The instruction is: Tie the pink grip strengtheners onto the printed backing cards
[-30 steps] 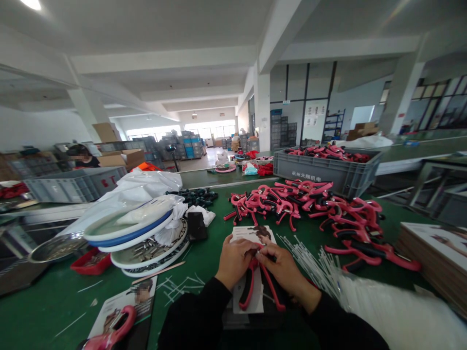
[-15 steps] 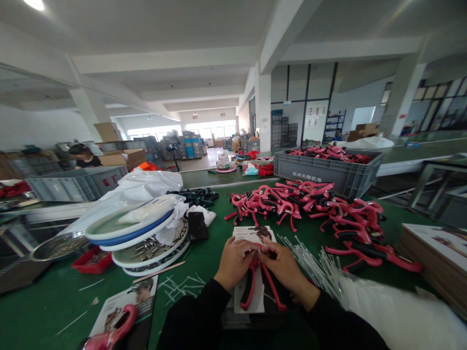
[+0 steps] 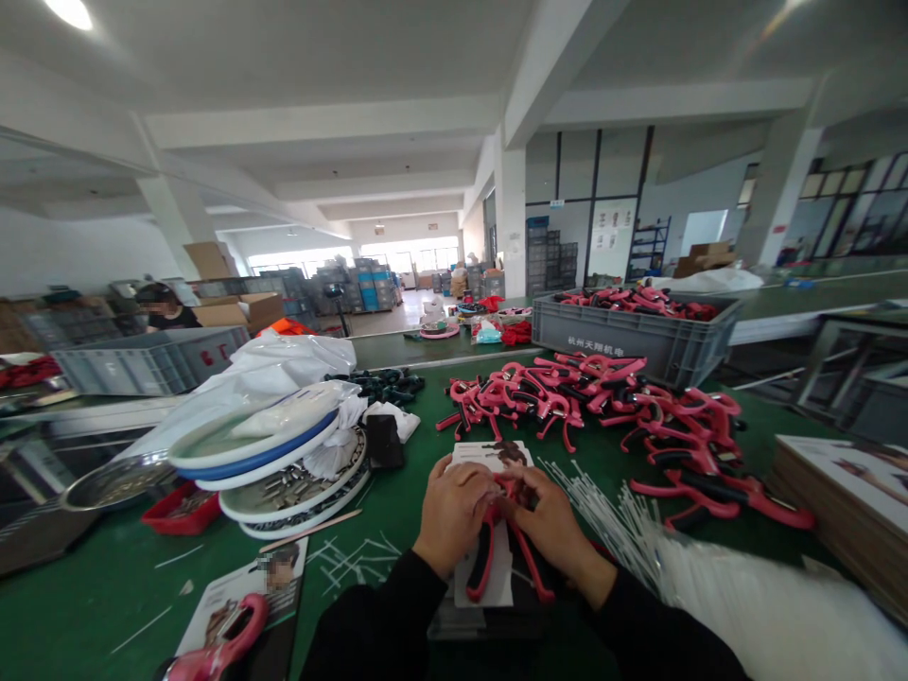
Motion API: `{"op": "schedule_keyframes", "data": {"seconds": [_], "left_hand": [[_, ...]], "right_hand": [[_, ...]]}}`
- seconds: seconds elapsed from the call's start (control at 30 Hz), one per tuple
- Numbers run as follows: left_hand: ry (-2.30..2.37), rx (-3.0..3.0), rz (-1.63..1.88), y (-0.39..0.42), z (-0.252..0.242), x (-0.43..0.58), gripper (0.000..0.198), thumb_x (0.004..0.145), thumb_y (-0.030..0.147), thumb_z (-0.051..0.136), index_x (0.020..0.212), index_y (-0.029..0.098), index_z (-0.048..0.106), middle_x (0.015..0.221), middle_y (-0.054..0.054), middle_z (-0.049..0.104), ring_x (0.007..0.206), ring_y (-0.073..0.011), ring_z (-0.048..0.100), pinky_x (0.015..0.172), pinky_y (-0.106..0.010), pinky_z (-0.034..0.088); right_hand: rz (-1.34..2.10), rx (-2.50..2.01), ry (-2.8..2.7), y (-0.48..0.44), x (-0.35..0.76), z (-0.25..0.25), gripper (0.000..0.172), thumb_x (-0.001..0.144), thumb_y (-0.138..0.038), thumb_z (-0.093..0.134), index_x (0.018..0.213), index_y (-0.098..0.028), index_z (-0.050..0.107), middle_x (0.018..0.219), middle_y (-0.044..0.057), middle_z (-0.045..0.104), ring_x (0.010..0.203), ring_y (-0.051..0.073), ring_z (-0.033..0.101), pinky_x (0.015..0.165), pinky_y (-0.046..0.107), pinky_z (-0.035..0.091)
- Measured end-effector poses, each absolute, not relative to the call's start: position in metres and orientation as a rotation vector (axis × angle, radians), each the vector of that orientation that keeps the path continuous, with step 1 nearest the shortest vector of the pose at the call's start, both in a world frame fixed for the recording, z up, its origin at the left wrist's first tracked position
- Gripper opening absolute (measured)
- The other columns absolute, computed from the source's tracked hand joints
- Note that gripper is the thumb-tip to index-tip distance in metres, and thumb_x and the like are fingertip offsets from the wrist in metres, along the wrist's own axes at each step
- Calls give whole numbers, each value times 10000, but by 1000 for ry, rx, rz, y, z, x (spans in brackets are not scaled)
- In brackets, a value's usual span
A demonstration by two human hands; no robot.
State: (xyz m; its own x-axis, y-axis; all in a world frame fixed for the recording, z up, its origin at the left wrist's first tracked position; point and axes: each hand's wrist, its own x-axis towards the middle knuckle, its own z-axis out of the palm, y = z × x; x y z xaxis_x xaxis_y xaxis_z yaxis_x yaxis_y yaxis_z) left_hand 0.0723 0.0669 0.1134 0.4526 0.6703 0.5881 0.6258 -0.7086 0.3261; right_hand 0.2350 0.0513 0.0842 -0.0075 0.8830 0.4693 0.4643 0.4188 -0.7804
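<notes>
Daylight from the far windows and a glaring ceiling lamp brighten the hall, shadows stay soft, the frame edges bow, and the left hand and right hand look slightly soft.

Left hand: curled, fingers pinching inward, low centre
Right hand: curled, fingertips touching the left hand's
Sleeves: black, both forearms angling inward

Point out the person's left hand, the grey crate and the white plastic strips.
Left hand (image 3: pixel 451 515), head view, back of hand.
Grey crate (image 3: pixel 638 345), head view, front wall.
White plastic strips (image 3: pixel 610 511), head view, middle of the spread.
</notes>
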Motion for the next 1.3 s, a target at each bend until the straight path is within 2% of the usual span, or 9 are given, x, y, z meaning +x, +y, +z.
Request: {"op": "schedule_keyframes", "data": {"seconds": [0.17, 0.3, 0.4, 0.63, 0.93, 1.07, 1.17, 1.23, 1.3], "left_hand": [[1161, 2700, 1228, 60, 115, 78, 143, 818, 151, 493, 840, 195, 628, 989, -61, 614, 925, -205, 544, 860, -382, 381], [1151, 2541, 1272, 63, 114, 75, 113, 837, 256, 514, 869, 183, 594, 967, -71, 593, 889, -190, 565, 788, -334, 439], [1129, 2544, 1190, 66, 112, 70, 202, 805, 312, 581, 973, 199, 586, 953, -51, 618, 805, -165, 587, 741, -304, 457], [1133, 2677, 1076, 63, 112, 71, 136, 848, 228, 527, 913, 261, 641, 926, 1, 687, 877, -173, 605, 801, -333, 403], [1218, 2696, 1090, 54, 115, 80, 121, 837, 189, 467, 805, 189, 584, 861, -58, 623, 847, -216, 550, 773, -364, 398], [1073, 2659, 1201, 39, 118, 78, 116, 830, 193, 444, 786, 190, 551, 844, -65, 610, 839, -214, 544, 767, -361, 412], [1010, 2517, 1323, 28, 115, 73, 128, 847, 198, 422, 781, 198, 532, 831, -60, 606, 842, -201, 548, 780, -350, 427], [1081, 2416, 1292, 23, 110, 69, 86, 837, 217, 457, 843, 204, 542, 896, -64, 605, 895, -203, 544, 815, -352, 432], [1228, 2358, 1183, 20, 104, 66, 183, 790, 213, 520, 972, 205, 544, 1023, -86, 590, 990, -229, 521, 876, -387, 415]], "right_hand": [[493, -1083, -1620, 51, 235, 80, 181, 789, -324, 558, 882, -220, 673, 1020, 80, 638, 977, 225, 576, 854, 367, 443], [520, -1062, -1630, 52, 235, 80, 150, 771, -273, 582, 865, -225, 689, 1004, 73, 669, 1008, 229, 585, 927, 401, 409], [531, -1069, -1631, 53, 235, 80, 190, 738, -221, 591, 897, -229, 694, 1061, 66, 666, 1055, 234, 572, 959, 415, 388], [506, -1092, -1668, 54, 235, 81, 200, 746, -220, 579, 910, -226, 693, 1077, 77, 661, 1027, 234, 588, 937, 408, 413], [332, -1172, -1763, 50, 229, 85, 191, 740, -157, 538, 867, -198, 676, 996, 95, 662, 1025, 239, 570, 922, 410, 407], [273, -1184, -1843, 49, 226, 86, 122, 713, -164, 579, 786, -199, 670, 1073, 107, 625, 1094, 256, 517, 914, 410, 396], [260, -1137, -1921, 47, 226, 89, 90, 735, -223, 595, 767, -225, 679, 983, 68, 635, 1037, 227, 543, 876, 368, 419], [254, -1086, -1973, 46, 226, 91, 113, 772, -253, 574, 792, -235, 684, 941, 53, 636, 978, 202, 567, 849, 338, 434], [240, -1045, -2008, 46, 226, 93, 152, 819, -251, 526, 819, -231, 677, 944, 54, 637, 968, 189, 571, 865, 331, 428]]}}
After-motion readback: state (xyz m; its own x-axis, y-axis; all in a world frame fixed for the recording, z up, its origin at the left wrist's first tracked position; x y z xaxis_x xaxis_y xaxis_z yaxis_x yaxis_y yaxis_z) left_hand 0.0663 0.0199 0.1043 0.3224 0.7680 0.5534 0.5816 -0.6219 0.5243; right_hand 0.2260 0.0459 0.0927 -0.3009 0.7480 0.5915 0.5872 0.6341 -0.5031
